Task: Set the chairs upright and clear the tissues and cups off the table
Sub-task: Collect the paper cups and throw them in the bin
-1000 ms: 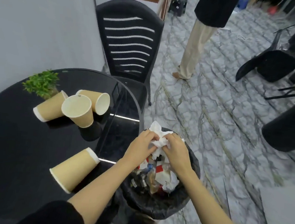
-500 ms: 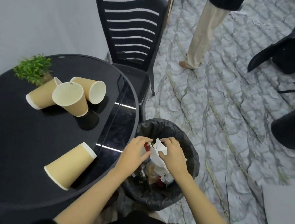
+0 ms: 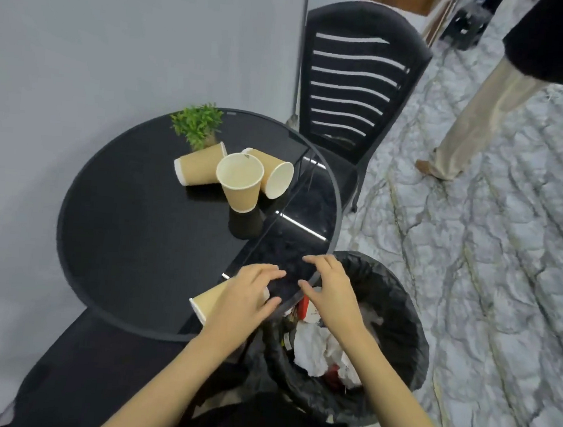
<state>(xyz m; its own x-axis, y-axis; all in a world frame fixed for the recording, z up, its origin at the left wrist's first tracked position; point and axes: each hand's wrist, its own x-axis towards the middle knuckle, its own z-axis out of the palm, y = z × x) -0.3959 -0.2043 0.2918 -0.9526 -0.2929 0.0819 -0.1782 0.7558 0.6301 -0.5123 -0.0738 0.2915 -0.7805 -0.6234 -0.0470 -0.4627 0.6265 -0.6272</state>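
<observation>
While the round black desk fills the middle of the view with an upright black chair behind it and a black-lined bin just off its near right edge, crumpled white tissues lie inside that bin. Three paper cups cluster near a small green plant, one upright between two on their sides. A fourth cup lies tipped at the near edge under the left hand, whose spread fingers cover it without a visible clasp, and the right hand hovers over the desk's rim, fingers open, empty.
</observation>
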